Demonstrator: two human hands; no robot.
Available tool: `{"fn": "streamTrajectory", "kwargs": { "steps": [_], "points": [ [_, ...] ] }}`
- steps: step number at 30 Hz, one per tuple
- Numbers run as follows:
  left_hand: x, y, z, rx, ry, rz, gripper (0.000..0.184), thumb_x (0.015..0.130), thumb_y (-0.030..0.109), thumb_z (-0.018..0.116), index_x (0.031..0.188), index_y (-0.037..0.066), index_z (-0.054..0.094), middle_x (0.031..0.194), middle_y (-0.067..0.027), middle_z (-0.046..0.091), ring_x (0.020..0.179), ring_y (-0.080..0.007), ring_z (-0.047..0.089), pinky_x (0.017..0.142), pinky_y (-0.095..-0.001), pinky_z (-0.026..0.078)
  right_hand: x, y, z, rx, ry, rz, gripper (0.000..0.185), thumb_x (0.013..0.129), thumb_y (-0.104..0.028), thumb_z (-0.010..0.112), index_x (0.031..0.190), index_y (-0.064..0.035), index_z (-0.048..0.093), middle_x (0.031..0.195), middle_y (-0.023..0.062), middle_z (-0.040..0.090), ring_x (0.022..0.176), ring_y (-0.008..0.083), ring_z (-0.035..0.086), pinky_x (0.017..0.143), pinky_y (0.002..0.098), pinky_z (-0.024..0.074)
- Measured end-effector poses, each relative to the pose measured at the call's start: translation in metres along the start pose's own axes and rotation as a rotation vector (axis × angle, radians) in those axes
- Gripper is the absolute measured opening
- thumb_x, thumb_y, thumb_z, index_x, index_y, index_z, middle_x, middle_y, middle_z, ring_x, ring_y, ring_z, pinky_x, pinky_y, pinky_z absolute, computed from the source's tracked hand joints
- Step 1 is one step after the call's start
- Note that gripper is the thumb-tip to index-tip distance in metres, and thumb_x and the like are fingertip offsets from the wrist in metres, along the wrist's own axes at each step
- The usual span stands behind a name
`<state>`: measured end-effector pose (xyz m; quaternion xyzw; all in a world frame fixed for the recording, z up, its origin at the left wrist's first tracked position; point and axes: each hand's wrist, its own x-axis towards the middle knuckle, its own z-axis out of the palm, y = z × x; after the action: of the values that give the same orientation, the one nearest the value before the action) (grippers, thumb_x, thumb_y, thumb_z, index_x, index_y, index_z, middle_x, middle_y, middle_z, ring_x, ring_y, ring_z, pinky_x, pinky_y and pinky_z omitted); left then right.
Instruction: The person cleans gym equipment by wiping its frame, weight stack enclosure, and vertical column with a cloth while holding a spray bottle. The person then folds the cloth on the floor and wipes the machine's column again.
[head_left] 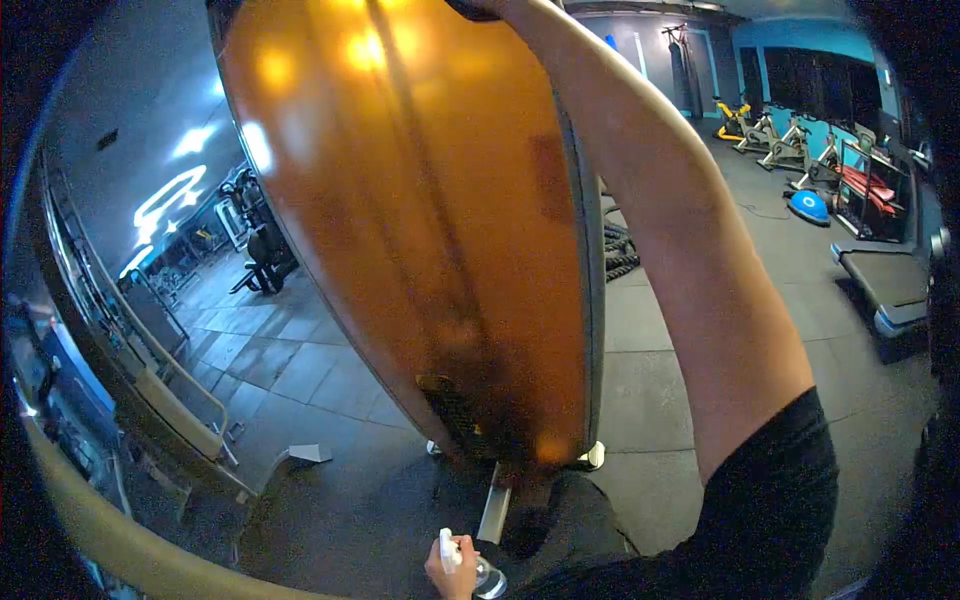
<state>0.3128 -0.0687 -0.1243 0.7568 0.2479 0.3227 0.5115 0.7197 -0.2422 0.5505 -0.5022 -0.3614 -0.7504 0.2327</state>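
Observation:
A tall, glossy orange-brown panel (pixel 400 230), likely the back shroud of a gym machine, stands right in front of me. Low at the bottom of the view, my left hand (pixel 455 572) is closed around a clear spray bottle (pixel 488 580) with a white trigger head. My right arm stretches up along the panel's right side. Of my right hand (pixel 505 6) only a small part shows at the top edge, by the top of the panel. Something dark (pixel 472 9) lies beside it; I cannot make out what it is. Its fingers are hidden.
Exercise bikes (pixel 785 145), a blue balance trainer (pixel 808 206) and a treadmill (pixel 885 280) stand to the right. Black battle ropes (pixel 620 250) lie behind the panel. More machines (pixel 262 255) stand at left, and a curved frame rail (pixel 150 545) runs close by me.

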Motion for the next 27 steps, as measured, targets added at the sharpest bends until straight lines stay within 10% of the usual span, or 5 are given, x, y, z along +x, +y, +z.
{"fn": "streamTrajectory", "kwargs": {
  "steps": [4,5,13,17,27],
  "points": [
    [-0.004,0.013,0.013,0.042,-0.007,-0.013,0.015,0.092,0.007,0.071,0.095,-0.005,0.063,0.08,-0.0119,0.069,0.059,-0.0264,0.073,0.053,-0.0365,0.06,-0.054,-0.014,0.003,-0.09,0.085,0.025,0.061,0.098,-0.04,0.06,0.148,-0.0044,0.052,0.159,0.0215,0.043,0.149,0.0437,0.034,0.124,0.0532,0.0261],
    [-0.005,0.012,0.016,0.019,-0.027,-0.037,0.014,0.092,0.008,0.072,0.094,-0.004,0.064,0.08,-0.0119,0.069,0.06,-0.0262,0.074,0.053,-0.0366,0.06,-0.1,-0.031,-0.006,0.148,-0.281,0.341,0.06,0.096,-0.04,0.062,0.143,-0.005,0.055,0.151,0.0222,0.052,0.143,0.0449,0.042,0.12,0.061,0.0255],
    [-0.007,0.026,0.011,0.087,-0.072,0.027,0.017,0.09,0.014,0.076,0.088,0.0,0.068,0.076,-0.0105,0.073,0.062,-0.0219,0.075,0.054,-0.0337,0.057,-0.5,-0.185,-0.109,-0.222,-0.541,-0.445,0.071,0.091,-0.045,0.056,0.157,-0.0233,0.045,0.169,0.0079,0.03,0.156,0.0366,0.026,0.122,0.0704,0.0136],
    [-0.009,0.011,0.007,0.048,0.006,-0.014,0.015,0.089,0.013,0.077,0.089,0.001,0.067,0.076,-0.0088,0.073,0.061,-0.0203,0.074,0.056,-0.0331,0.058,-0.376,-0.166,-0.103,0.199,-0.979,-0.443,0.07,0.086,-0.033,0.072,0.152,-0.0187,0.052,0.164,0.0071,0.04,0.149,0.0323,0.039,0.12,0.0593,0.0282],
    [-0.003,-0.017,-0.001,0.444,0.094,0.239,0.015,0.086,0.017,0.077,0.085,0.005,0.068,0.075,-0.0112,0.071,0.065,-0.0268,0.072,0.06,-0.0397,0.056,0.047,-0.061,0.07,-0.24,-0.246,-0.303,0.066,0.098,-0.046,0.055,0.149,-0.0039,0.051,0.162,0.0168,0.042,0.152,0.038,0.032,0.127,0.0524,0.0209]
  ]
}}
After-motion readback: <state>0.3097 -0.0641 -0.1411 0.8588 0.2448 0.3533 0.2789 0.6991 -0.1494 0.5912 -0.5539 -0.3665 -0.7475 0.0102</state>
